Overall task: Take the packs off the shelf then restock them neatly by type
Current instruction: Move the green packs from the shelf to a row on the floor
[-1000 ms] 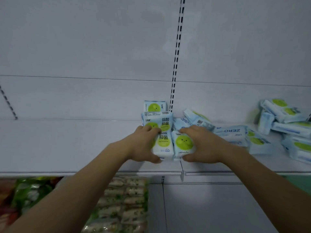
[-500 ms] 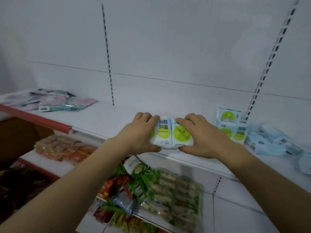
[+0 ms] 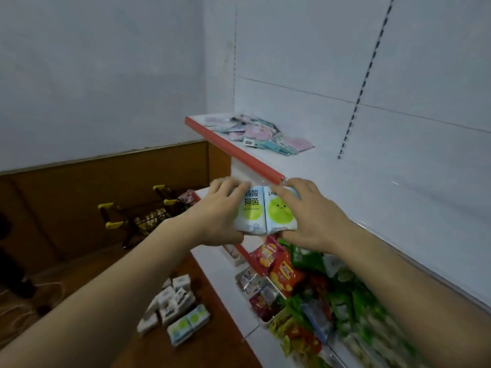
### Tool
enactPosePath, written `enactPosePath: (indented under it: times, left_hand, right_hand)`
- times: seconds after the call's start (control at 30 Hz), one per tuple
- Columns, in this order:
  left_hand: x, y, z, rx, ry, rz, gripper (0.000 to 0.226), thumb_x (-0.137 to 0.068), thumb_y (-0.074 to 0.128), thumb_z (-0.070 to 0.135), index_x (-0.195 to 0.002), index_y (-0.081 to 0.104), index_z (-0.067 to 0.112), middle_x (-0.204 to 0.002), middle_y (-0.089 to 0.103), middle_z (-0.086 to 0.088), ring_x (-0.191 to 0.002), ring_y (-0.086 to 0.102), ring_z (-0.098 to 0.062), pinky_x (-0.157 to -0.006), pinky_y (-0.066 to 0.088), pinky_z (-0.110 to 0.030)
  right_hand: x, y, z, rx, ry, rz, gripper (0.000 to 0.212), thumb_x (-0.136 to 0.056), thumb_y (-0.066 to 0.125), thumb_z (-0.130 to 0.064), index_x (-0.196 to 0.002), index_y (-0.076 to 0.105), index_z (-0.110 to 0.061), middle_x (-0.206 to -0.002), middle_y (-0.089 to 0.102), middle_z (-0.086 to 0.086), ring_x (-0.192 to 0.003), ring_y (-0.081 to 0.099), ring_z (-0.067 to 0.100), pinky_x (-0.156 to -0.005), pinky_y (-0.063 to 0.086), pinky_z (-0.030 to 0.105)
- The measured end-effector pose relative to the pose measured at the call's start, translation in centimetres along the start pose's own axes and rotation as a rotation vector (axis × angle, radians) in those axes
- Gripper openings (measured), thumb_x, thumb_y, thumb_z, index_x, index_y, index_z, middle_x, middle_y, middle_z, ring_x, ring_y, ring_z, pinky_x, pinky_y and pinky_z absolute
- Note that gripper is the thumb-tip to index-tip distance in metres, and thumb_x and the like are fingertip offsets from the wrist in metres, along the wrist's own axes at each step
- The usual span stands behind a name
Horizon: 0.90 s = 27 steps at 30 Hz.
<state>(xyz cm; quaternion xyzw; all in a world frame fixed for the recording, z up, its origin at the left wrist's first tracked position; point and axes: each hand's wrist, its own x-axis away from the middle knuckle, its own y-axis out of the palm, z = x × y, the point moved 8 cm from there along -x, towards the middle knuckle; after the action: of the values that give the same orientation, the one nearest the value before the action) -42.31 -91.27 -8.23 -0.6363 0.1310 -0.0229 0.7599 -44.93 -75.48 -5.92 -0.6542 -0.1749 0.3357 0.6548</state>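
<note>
Two light-blue packs with green circles (image 3: 266,211) are held side by side in the air, in front of the white shelf (image 3: 372,197). My left hand (image 3: 220,213) grips the left pack, fingers curled over its top edge. My right hand (image 3: 310,213) grips the right pack the same way. A heap of pink and teal packs (image 3: 260,134) lies at the far left end of the shelf. On the brown floor below sit several white packs (image 3: 170,301) and two blue-green packs (image 3: 187,325).
The shelf has a red front strip (image 3: 233,150) at its left end. Lower shelves hold red and green snack bags (image 3: 300,282). A small cart with yellow handles (image 3: 138,216) stands by the brown wall panel at left.
My view has swung left and down while both hands carried the two packs off the shelf. The pile of blue packs on the right has left the view; the floor packs have appeared.
</note>
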Motion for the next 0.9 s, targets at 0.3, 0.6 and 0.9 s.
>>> enactPosePath:
  times: [0.3,0.6,0.9]
  left_hand:
    - [3.8,6.8,-15.2,0.015,-0.361,-0.122,0.107,-0.081,0.07,0.057,-0.159,0.003,0.023,-0.155,0.018,0.001,-0.143,0.011,-0.026,-0.116,0.028,-0.044]
    - [4.8,16.2,-23.9,0.033,-0.57,-0.158,0.105,-0.081,0.067,0.063,-0.158,0.007,0.024,-0.153,0.025,0.003,-0.14,0.019,-0.024,-0.104,0.046,-0.047]
    - [6.6,26.7,-33.5,0.153,-0.648,-0.161,0.1,-0.082,0.07,0.058,-0.157,0.015,0.021,-0.15,0.03,-0.001,-0.14,0.022,-0.026,-0.098,0.048,-0.039]
  right_hand:
    - [-13.0,13.0,-8.8,-0.095,-0.293,-0.144,0.098,-0.076,0.07,-0.042,-0.155,0.013,-0.029,-0.151,0.015,0.002,-0.144,0.011,0.025,-0.094,0.051,0.041]
    - [-20.2,24.7,-12.8,-0.164,-0.477,-0.294,0.094,-0.079,0.07,-0.034,-0.155,0.014,-0.026,-0.151,0.022,0.005,-0.143,0.015,0.028,-0.102,0.044,0.046]
    - [-25.4,36.8,-18.0,-0.171,-0.531,-0.413,0.096,-0.081,0.071,-0.035,-0.157,0.014,-0.022,-0.153,0.023,0.007,-0.145,0.018,0.027,-0.103,0.044,0.044]
